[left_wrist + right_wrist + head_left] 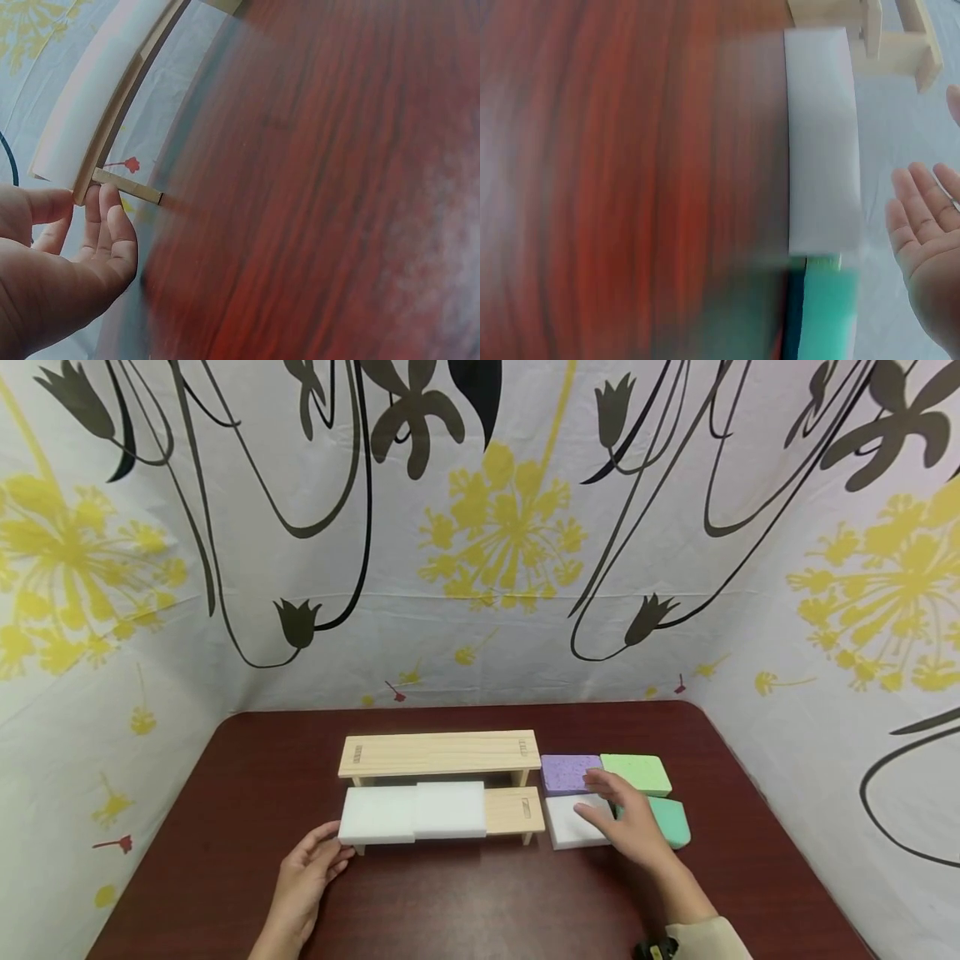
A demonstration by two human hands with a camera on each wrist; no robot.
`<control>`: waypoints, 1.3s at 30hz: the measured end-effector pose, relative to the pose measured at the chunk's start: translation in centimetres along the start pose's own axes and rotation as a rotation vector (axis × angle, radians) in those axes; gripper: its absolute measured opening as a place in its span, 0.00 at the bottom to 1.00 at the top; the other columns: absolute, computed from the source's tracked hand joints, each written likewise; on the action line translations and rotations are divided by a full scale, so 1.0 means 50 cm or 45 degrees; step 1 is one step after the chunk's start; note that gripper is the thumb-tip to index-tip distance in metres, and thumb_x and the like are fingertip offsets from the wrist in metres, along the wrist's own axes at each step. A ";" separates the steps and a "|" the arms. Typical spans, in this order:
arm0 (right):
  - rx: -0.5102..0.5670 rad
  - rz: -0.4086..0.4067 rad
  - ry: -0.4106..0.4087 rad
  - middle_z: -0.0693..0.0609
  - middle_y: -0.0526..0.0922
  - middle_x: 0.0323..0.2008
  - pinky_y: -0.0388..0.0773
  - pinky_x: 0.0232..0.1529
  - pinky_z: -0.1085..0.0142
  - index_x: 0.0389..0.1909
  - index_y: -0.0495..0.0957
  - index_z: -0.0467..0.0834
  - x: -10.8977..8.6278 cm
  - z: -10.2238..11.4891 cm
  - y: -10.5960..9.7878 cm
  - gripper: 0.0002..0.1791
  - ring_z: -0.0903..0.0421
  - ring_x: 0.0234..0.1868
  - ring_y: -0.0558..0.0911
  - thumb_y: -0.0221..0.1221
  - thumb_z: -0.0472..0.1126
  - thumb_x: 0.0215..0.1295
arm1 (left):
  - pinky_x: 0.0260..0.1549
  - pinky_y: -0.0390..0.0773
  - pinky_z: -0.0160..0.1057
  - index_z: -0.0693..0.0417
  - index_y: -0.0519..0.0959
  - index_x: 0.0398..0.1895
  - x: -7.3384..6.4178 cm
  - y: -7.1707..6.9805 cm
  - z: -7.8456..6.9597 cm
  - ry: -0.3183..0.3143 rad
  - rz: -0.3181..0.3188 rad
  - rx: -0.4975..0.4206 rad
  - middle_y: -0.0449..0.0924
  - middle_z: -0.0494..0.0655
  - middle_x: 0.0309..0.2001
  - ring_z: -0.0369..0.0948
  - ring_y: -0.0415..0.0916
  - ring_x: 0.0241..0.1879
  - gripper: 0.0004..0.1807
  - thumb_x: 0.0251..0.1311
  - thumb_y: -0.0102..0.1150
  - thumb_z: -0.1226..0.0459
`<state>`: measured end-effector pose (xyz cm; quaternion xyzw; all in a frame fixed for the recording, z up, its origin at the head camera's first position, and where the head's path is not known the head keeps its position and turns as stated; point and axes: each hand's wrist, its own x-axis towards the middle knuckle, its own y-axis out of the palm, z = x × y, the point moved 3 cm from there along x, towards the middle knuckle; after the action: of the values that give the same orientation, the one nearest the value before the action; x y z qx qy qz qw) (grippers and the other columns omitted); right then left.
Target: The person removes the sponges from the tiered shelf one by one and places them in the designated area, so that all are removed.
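Two white sponges lie side by side on the front low wooden stand, covering its left and middle parts. At that stand's left end my left hand pinches the board, thumb at the edge and fingers beside the short leg. My right hand hovers over a group of sponges on the right, fingers extended and holding nothing. Below it are a white sponge and a teal sponge, partly hidden by the hand. Behind them sit a purple sponge and a light green sponge.
A longer, bare wooden stand stands right behind the front one. Everything rests on a dark red wood-grain table. Cloth with a flower print hangs around the table's back and sides.
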<state>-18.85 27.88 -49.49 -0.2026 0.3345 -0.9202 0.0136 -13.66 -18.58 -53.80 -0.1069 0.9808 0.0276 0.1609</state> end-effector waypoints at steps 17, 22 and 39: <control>0.067 0.057 -0.050 0.44 0.83 0.54 0.80 0.53 0.47 0.62 0.76 0.40 0.027 0.043 0.050 0.29 0.47 0.52 0.83 0.73 0.37 0.59 | 0.42 0.83 0.30 0.77 0.64 0.69 0.006 -0.005 -0.007 -0.030 0.074 0.046 0.83 0.53 0.48 0.31 0.81 0.40 0.25 0.77 0.48 0.67; 0.123 0.097 -0.068 0.44 0.83 0.54 0.80 0.54 0.47 0.62 0.76 0.41 0.033 0.051 0.056 0.29 0.49 0.53 0.83 0.73 0.40 0.61 | 0.42 0.82 0.29 0.78 0.64 0.69 0.005 -0.006 -0.008 -0.023 0.073 0.048 0.84 0.52 0.46 0.31 0.82 0.39 0.25 0.76 0.48 0.68; 0.190 0.163 -0.177 0.43 0.84 0.50 0.81 0.52 0.48 0.61 0.77 0.37 0.042 0.076 0.091 0.30 0.45 0.50 0.84 0.74 0.35 0.56 | 0.40 0.83 0.30 0.77 0.67 0.67 0.011 -0.007 -0.010 -0.017 0.054 0.130 0.84 0.54 0.47 0.33 0.81 0.40 0.23 0.76 0.50 0.68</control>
<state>-19.83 21.72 -48.91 -0.2426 0.2757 -0.9236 0.1104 -14.24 -19.06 -53.51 -0.0776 0.9819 -0.0183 0.1719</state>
